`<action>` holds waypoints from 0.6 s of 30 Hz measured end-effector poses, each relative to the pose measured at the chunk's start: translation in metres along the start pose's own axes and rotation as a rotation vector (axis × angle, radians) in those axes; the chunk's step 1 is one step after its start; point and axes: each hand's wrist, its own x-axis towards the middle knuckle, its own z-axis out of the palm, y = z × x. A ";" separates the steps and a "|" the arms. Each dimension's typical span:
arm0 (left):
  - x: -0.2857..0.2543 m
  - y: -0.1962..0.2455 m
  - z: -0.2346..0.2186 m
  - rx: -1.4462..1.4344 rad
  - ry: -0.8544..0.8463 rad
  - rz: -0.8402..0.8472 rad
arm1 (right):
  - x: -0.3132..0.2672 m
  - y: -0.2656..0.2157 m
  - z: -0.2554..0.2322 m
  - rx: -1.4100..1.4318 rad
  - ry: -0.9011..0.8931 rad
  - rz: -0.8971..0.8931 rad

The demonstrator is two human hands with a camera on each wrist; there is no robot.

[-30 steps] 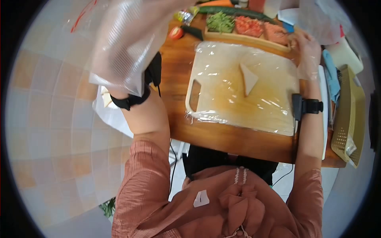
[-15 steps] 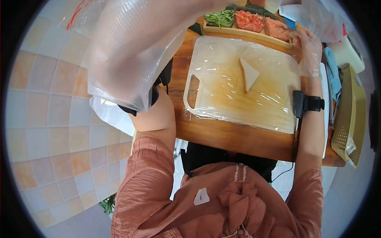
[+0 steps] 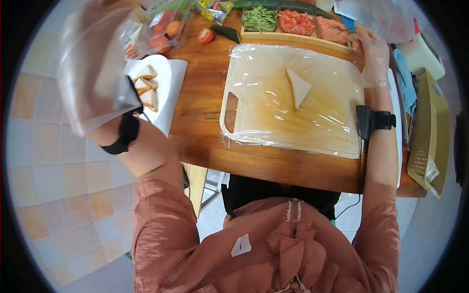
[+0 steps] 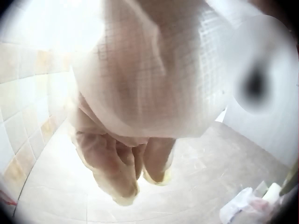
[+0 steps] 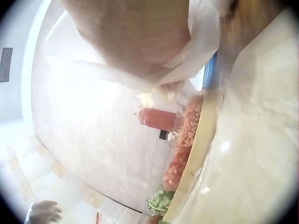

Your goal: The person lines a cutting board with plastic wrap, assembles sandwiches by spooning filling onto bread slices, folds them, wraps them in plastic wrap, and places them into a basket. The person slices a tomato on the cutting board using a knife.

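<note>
My left hand (image 3: 95, 58), in a loose clear plastic glove, is raised at the upper left of the head view, above the plate. The left wrist view shows its fingers (image 4: 112, 177) relaxed with nothing between them. At the right end of a wooden tray (image 3: 293, 41), my gloved right hand (image 3: 373, 56) has its fingers bent beside the pink shredded filling (image 3: 332, 30). I cannot tell whether they pinch something there. A triangular piece of bread (image 3: 299, 89) lies on the film-wrapped cutting board (image 3: 264, 117).
Several bread triangles (image 3: 146, 85) sit on a white plate (image 3: 159, 61) at left. Shredded greens (image 3: 259, 19) and chopped red pieces (image 3: 296, 22) share the tray. Beyond the board lies a half tomato (image 3: 205, 35); a perforated basket (image 3: 430, 132) stands at right.
My left hand has swung leftward, uncovering the bread plate and the tomatoes in their plastic pack. My right hand stays by the tray's right end. The head view has shifted slightly.
</note>
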 end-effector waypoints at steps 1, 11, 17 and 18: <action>-0.001 -0.008 0.001 -0.047 -0.069 -0.004 | -0.001 -0.002 0.001 -0.025 -0.017 0.012; -0.004 0.034 0.046 -0.064 -0.527 0.105 | -0.007 0.007 0.009 0.046 0.092 -0.028; 0.000 0.026 0.038 -0.384 -0.517 0.064 | -0.004 0.008 0.013 0.045 0.064 0.018; 0.000 0.027 0.037 -0.429 -0.511 -0.009 | -0.007 0.002 0.013 0.034 0.074 0.008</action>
